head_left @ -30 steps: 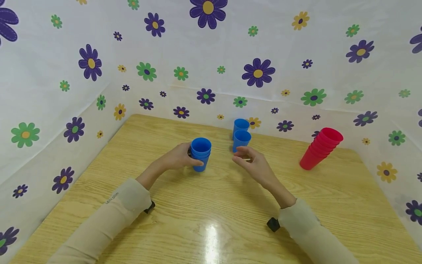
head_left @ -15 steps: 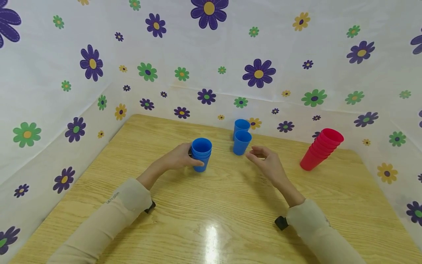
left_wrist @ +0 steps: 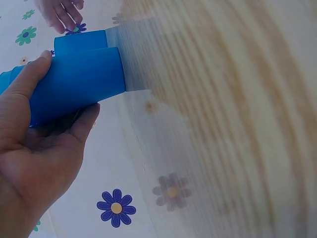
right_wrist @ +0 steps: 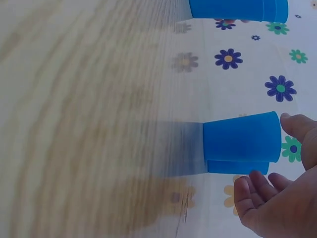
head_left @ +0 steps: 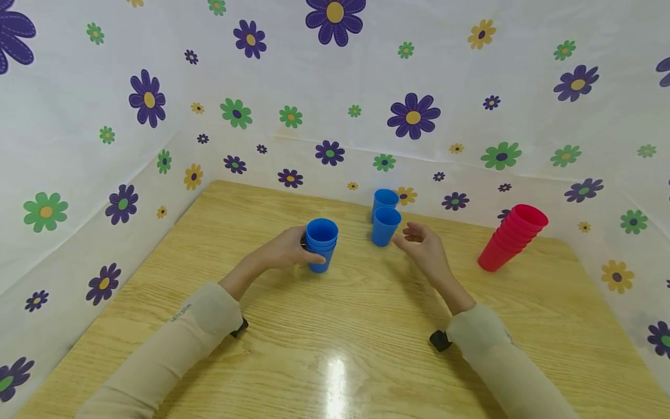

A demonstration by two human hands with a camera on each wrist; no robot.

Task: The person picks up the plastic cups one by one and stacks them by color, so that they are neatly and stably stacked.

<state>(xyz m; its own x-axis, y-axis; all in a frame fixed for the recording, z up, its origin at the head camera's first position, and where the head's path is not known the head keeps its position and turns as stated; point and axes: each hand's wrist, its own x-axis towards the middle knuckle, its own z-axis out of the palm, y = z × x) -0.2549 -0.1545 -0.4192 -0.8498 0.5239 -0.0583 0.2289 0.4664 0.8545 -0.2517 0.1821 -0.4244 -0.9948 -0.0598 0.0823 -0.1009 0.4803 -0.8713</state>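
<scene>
My left hand (head_left: pixel 285 249) grips a small stack of nested blue cups (head_left: pixel 323 247), its thumb across the near side. The stack stands upright with the mouths facing up. To its right and farther back, a single blue cup (head_left: pixel 385 231) stands on the table, with another blue cup (head_left: pixel 385 198) partly hidden behind it. My right hand (head_left: pixel 430 253) hovers beside the front cup, holding nothing. In the right wrist view, the thumb (right_wrist: pixel 296 126) is close to that cup's rim and the other fingers are bent and spread on its other side; whether any finger touches is unclear.
A stack of red cups (head_left: pixel 509 240) leans to the right at the table's right side. Everything stands on a wooden table (head_left: pixel 314 337). Behind and beside it hangs a white cloth (head_left: pixel 361 75) printed with flowers.
My right hand first draws away from the front blue cup to the right, then shifts slightly back toward it. The left hand and its stack of cups stay in place.
</scene>
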